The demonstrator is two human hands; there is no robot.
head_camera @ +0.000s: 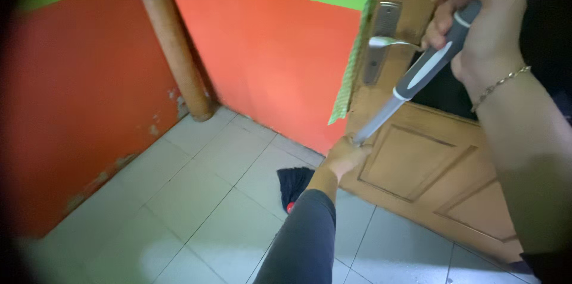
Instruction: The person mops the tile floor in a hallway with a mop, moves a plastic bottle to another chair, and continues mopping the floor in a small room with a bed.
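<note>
you were at the edge of the wooden door, working a long tool with a grey-and-white handle and a pale metal shaft. judging from how things lay, the work was still mid-way: the tip of the tool sat against the door's edge below the lever handle and its metal plate, and nothing on the door looked removed or loosened that i could make out. whether anything had been fastened or freed at that spot was hidden behind your fingers.

your right hand was wrapped closed around the upper end of the tool's handle, fingers curled over it, a thin chain bracelet at the wrist. the tool slanted down and to the left from that grip.

your left hand, in a dark grey sleeve, was closed in a loose fist just at the tip of the shaft, touching the door's edge; i could not tell whether it pinched something small there or only steadied the tip.

behind it, a dark cloth lay on the pale floor tiles with a bit of red showing at its near edge. a brown cylindrical post leaned in the corner of the orange and green wall.
</note>
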